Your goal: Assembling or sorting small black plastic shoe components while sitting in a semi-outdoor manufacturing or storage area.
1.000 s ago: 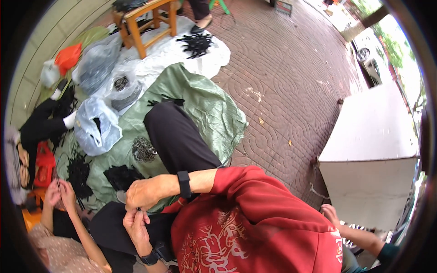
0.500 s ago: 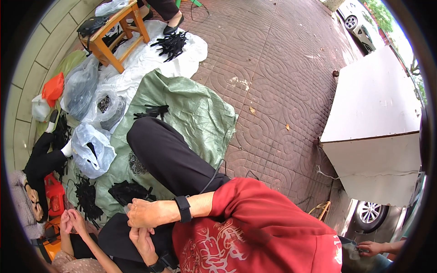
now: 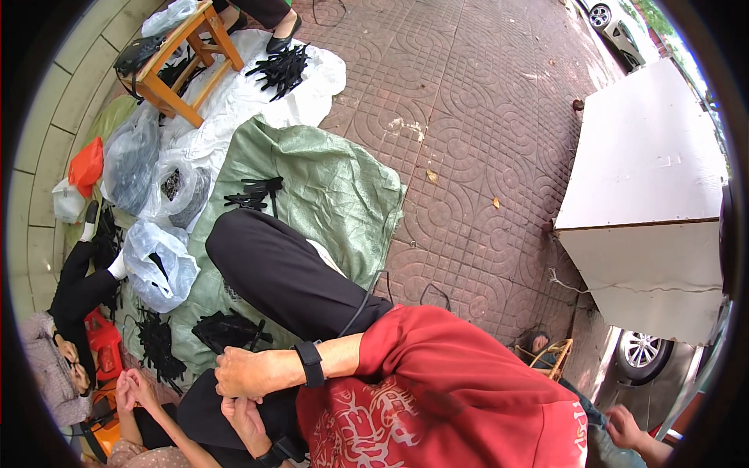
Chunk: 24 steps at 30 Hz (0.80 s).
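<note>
My right hand [image 3: 243,373], a black band round its wrist, is closed with the fingers curled inward. Just below it my left hand [image 3: 245,415] is pinched, its fingertips close under the right hand. Whatever they hold is hidden or too small to make out. Both hands are above my lap, by my dark trousers [image 3: 285,269]. Beyond the hands a heap of slim black pieces [image 3: 222,329] lies on a green woven sheet [image 3: 335,179]. A smaller group of black clip-like pieces [image 3: 256,193] rests past my knee.
Left of me, a co-worker's hands [image 3: 134,388] are held together; another person sits farther left. Plastic bags [image 3: 160,265], a black bundle [image 3: 158,343] and a red stool [image 3: 104,343] stand nearby. A wooden stool [image 3: 183,70] is farther off. At right are a white box-like panel [image 3: 640,164] and another person's hand [image 3: 624,427].
The view has shifted slightly. My hands stay close together, with the fingers slightly changed. A pale patch now shows beside my raised leg. The other person's hand at right has moved lower.
</note>
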{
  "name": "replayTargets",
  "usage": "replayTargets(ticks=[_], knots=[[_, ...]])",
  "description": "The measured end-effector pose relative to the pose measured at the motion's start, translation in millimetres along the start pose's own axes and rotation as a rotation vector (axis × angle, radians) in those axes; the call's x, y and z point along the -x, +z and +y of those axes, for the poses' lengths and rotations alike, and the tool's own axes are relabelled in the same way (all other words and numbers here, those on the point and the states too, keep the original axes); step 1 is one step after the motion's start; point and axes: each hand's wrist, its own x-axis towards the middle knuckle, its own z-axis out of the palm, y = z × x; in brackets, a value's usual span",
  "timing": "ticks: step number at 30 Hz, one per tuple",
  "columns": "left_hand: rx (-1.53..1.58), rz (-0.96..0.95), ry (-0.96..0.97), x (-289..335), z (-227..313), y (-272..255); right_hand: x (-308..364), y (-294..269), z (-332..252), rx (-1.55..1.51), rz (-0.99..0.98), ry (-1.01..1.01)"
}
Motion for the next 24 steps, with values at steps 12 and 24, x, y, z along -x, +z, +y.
replayTargets(ticks=[12, 24], knots=[[-0.003, 0.104, 0.071, 1, -7, -8, 1, 5, -1, -0.107, 0.013, -0.053], [0.136, 0.066, 0.115, 5, -6, -13, 4, 6, 2, -0.143, 0.022, -0.057]])
